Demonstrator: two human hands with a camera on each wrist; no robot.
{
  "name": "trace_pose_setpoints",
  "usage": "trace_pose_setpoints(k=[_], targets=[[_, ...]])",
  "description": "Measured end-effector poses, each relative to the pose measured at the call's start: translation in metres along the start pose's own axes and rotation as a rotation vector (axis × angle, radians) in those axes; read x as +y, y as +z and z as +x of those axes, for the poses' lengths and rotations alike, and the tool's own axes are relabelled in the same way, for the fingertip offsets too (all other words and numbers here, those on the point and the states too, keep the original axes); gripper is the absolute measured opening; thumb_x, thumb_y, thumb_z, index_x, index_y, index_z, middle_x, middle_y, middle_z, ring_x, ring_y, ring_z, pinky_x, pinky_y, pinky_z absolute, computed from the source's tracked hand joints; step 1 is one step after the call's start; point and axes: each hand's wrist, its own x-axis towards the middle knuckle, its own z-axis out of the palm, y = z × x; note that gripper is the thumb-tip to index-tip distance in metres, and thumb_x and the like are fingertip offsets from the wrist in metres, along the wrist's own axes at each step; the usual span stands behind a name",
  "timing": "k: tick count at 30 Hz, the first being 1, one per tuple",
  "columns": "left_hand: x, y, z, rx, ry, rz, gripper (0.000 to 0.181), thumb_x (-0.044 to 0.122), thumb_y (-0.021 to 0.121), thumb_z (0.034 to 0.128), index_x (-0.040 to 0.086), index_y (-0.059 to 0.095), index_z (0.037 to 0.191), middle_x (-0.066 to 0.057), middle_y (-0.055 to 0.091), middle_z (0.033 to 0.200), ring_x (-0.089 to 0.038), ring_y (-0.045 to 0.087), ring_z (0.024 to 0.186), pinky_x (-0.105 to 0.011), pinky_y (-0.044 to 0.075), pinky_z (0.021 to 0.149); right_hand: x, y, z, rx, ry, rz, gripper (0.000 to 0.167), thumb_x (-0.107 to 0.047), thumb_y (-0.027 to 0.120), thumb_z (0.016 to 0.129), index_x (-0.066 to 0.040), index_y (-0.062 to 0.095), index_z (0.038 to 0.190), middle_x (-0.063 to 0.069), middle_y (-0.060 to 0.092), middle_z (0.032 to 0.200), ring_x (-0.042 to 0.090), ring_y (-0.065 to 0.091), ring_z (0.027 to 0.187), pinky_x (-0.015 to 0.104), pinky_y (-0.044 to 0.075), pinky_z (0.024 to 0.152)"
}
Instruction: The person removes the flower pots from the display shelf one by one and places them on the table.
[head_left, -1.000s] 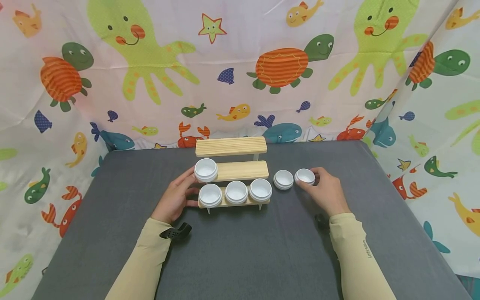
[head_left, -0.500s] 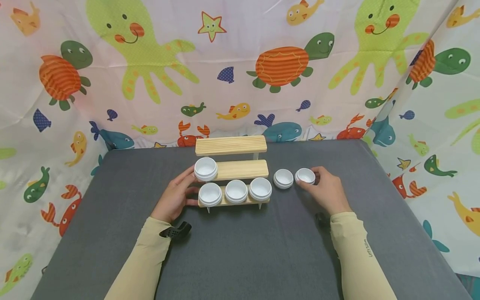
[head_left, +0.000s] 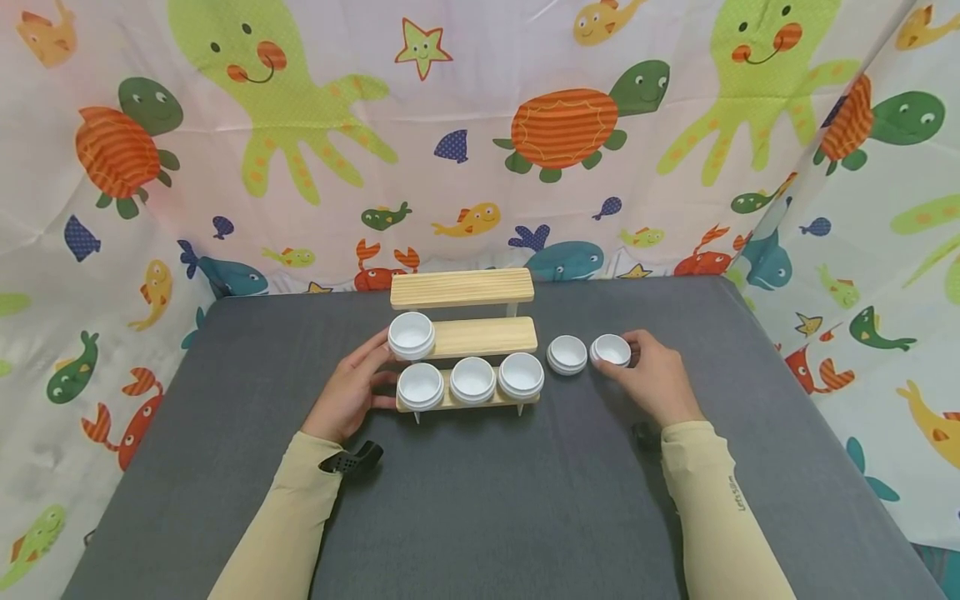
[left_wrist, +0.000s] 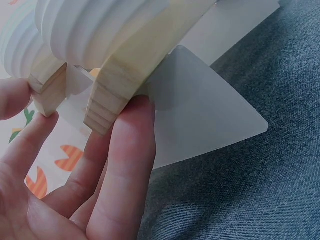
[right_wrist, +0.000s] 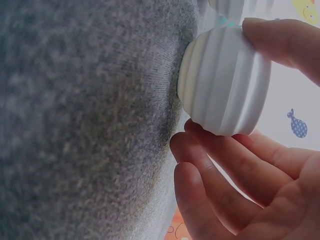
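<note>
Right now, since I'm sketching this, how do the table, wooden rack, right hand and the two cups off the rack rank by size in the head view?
Largest to smallest:
Table
Wooden rack
Right hand
Held cup and loose cup: they look alike, so unranked.

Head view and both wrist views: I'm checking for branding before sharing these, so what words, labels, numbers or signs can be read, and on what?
"LetsSlim", probably: small dark lettering along the right sleeve in the head view, too small and blurred to be sure of the spelling.
No other text is readable: none shows on the white cups, the wooden rack or the sea-animal backdrop.
</note>
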Motion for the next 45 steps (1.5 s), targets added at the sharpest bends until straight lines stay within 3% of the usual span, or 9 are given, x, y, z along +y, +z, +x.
trace_pose_setpoints(k=[12,23,31,37,45], targets=[[0.000,-0.003,0.000,-0.001,0.007,0.005,0.053,0.043,0.055,0.1130,0.040,0.045,0.165,-0.016,0.060,0.150,-0.025,0.073,0.111,-0.045,0.068,0.077,-0.002,0.001,0.001,-0.014,-0.002,0.009,0.071,-0.050,0.080,0.095,-0.003,0.057,0.143,0.022,0.068,0.136,0.038,0.065,0.120,0.055,0.056,0.093],[0.003,-0.004,-0.002,0.001,0.005,0.028,0.054,0.046,0.055,0.1126,0.041,0.044,0.165,-0.016,0.059,0.152,-0.029,0.071,0.116,-0.044,0.068,0.079,-0.004,0.000,0.003,-0.023,-0.002,0.010,0.073,-0.051,0.081,0.094,-0.003,0.057,0.144,0.022,0.067,0.137,0.038,0.064,0.120,0.054,0.056,0.093],[0.003,-0.006,-0.002,-0.001,0.009,0.010,0.054,0.045,0.055,0.1128,0.040,0.044,0.165,-0.016,0.059,0.152,-0.029,0.071,0.116,-0.045,0.068,0.079,-0.005,0.001,0.006,-0.030,0.019,-0.011,0.080,-0.064,0.077,0.092,-0.007,0.057,0.143,0.022,0.069,0.133,0.038,0.066,0.119,0.052,0.059,0.090],[0.003,-0.006,-0.002,0.005,0.013,0.004,0.053,0.044,0.055,0.1131,0.039,0.044,0.165,-0.016,0.060,0.151,-0.026,0.072,0.113,-0.045,0.068,0.077,-0.009,-0.002,0.004,0.024,0.006,0.002,0.087,-0.079,0.064,0.094,-0.008,0.056,0.144,0.021,0.068,0.139,0.039,0.067,0.124,0.057,0.058,0.095],[-0.001,-0.001,0.001,-0.012,0.023,-0.009,0.052,0.045,0.056,0.1126,0.040,0.047,0.163,-0.014,0.061,0.149,-0.028,0.072,0.113,-0.046,0.068,0.078,-0.021,-0.007,-0.008,0.134,-0.068,0.042,0.085,-0.075,0.063,0.097,-0.007,0.057,0.148,0.023,0.065,0.146,0.041,0.062,0.134,0.064,0.051,0.109]])
